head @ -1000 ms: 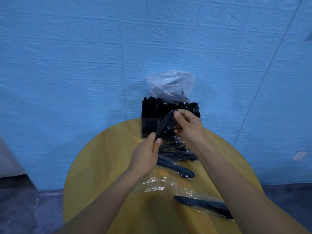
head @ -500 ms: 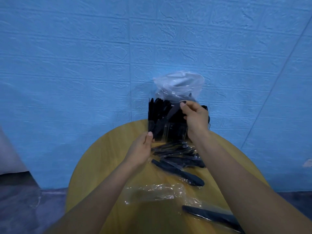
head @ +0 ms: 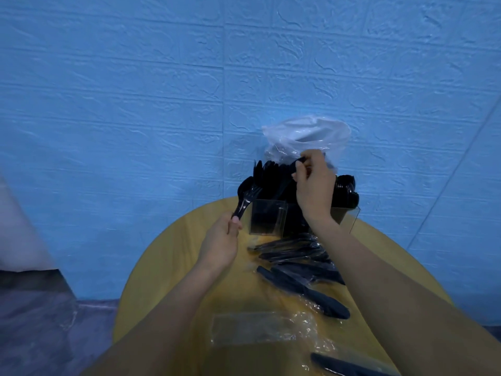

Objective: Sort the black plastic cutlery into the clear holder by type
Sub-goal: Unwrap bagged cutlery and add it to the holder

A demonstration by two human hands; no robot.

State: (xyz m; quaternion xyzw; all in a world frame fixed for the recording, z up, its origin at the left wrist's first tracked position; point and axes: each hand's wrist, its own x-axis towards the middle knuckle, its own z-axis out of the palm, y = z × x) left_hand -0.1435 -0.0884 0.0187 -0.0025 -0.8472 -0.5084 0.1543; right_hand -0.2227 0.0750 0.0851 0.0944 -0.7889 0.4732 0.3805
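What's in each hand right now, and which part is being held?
Left hand grips a fork and spoon by their handles. Right hand pinches the top end of one black piece; type unclear.

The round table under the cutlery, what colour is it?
The table is yellowish light wood, seen best in the head view.

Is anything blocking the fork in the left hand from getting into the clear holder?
Nothing visible lies between them. The left hand grips a fork and what looks like a spoon just left of the clear holder. The right hand works above the holder's middle, holding another black piece.
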